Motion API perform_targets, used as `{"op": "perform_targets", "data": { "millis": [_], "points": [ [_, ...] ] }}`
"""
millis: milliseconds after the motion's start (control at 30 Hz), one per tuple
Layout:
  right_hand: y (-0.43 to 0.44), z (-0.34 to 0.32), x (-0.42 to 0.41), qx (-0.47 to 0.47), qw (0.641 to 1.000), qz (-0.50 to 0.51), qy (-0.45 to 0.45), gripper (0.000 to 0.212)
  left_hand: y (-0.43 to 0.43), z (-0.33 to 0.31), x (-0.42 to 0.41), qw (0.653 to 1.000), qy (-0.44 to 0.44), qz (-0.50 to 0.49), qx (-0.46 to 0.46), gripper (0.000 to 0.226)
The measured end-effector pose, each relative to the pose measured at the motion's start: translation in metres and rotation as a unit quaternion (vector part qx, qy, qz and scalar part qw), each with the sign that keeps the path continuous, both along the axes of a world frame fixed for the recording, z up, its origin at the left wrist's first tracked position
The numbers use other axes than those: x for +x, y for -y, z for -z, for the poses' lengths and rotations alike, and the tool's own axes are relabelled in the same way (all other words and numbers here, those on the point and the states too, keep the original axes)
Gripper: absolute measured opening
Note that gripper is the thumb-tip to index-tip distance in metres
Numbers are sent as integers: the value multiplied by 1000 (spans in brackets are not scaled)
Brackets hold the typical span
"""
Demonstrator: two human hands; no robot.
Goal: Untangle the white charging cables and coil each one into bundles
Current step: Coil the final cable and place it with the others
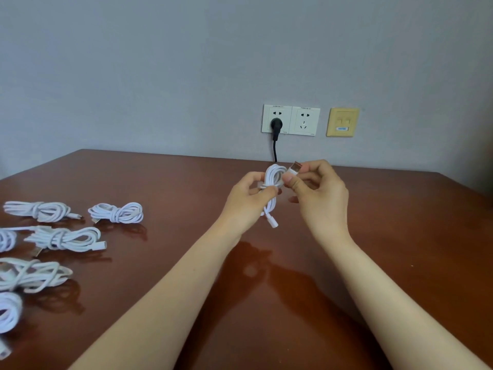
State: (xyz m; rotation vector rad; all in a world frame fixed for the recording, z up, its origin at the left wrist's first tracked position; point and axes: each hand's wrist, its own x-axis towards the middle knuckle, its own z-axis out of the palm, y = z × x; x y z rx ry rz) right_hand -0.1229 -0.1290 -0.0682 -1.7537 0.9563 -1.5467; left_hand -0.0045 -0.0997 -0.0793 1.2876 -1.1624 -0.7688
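Observation:
Above the middle of the brown table (pixel 293 263), my left hand (pixel 248 198) grips a coiled white charging cable (pixel 273 180) around its middle. One small plug end hangs below the coil. My right hand (pixel 317 188) pinches the cable's USB plug (pixel 294 168) between thumb and fingers, right beside the top of the coil. On the table's left lie several white cable bundles, among them one (pixel 117 212) nearest the middle, one (pixel 40 210) behind it to the left and one (pixel 64 238) in front.
More white cables (pixel 32 275) lie loosely at the left edge, partly out of frame. On the wall behind the table are two white sockets (pixel 290 119), a black plug (pixel 276 125) with its cord dropping behind the table, and a yellow data socket (pixel 342 122).

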Motion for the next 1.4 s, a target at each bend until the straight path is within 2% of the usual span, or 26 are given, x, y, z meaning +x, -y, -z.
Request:
{"op": "perform_targets", "data": {
  "millis": [100,333,533,767,900,1067,1233,1400],
  "points": [
    [0,-1,1,39,999,-15,28,23,1,2,0,1000,-12,-2,15,19],
    [-1,-1,6,61,996,24,-56,13,2,4,-1,1000,-27,-4,-1,10],
    [-1,-3,8,39,993,48,-98,17,3,7,-5,999,-37,-8,-23,12],
    [4,-1,6,13,992,61,-110,22,4,10,-3,999,4,-11,-43,24],
    [3,-1,6,7,992,56,-111,9,5,9,-2,998,3,-12,-54,27],
    [2,1,7,-43,974,92,-202,10,5,12,-4,998,27,-9,-56,26],
    [2,2,9,-56,962,116,-242,14,5,13,-4,996,59,-19,-67,24],
    [2,9,8,-131,926,64,-348,21,2,14,1,992,114,1,-49,34]
  ]
}}
